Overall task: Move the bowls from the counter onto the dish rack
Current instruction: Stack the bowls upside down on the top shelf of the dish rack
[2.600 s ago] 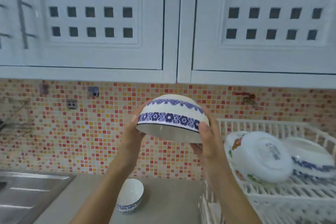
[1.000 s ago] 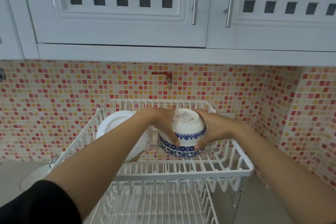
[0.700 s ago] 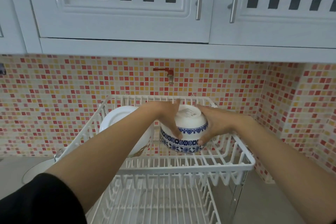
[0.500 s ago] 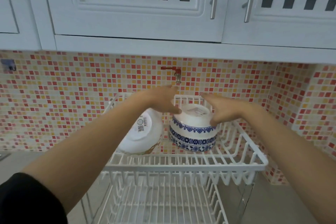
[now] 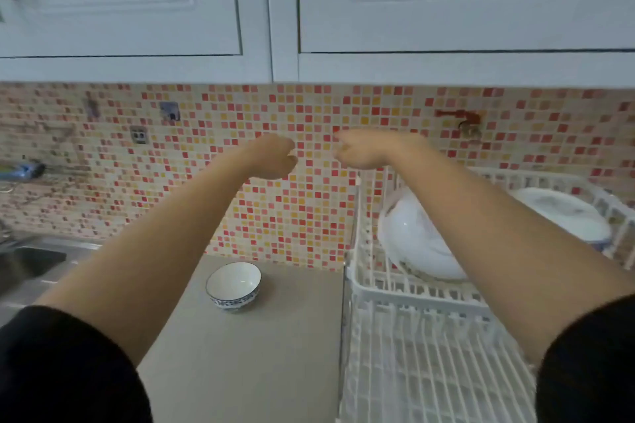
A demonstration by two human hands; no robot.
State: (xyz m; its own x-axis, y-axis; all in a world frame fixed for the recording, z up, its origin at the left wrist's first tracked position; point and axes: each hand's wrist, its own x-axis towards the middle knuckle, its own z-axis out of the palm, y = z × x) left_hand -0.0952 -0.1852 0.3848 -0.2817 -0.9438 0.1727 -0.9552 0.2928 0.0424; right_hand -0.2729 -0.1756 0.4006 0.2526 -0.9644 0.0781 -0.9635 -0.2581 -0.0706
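Note:
A small white bowl with a blue patterned band (image 5: 233, 286) stands upright on the grey counter (image 5: 247, 361), just left of the white two-tier dish rack (image 5: 374, 288). A large white bowl (image 5: 415, 244) leans in the rack's upper tier, and another white dish (image 5: 563, 216) lies further right; my right forearm hides part of both. My left hand (image 5: 275, 158) and my right hand (image 5: 360, 151) hover empty in front of the tiled wall, high above the counter, fingers loosely curled. The hands are close together and blurred.
A steel sink (image 5: 31, 261) lies at the left edge. White wall cabinets (image 5: 254, 10) hang overhead. A red tap fitting (image 5: 464, 120) sticks out of the mosaic wall above the rack. The rack's lower tier (image 5: 429, 371) fills the bottom right.
Both hands let go of the blue-banded bowl, which stayed on the rack's upper tier, and lifted away to the left. The view swung left, bringing the small bowl on the counter into sight.

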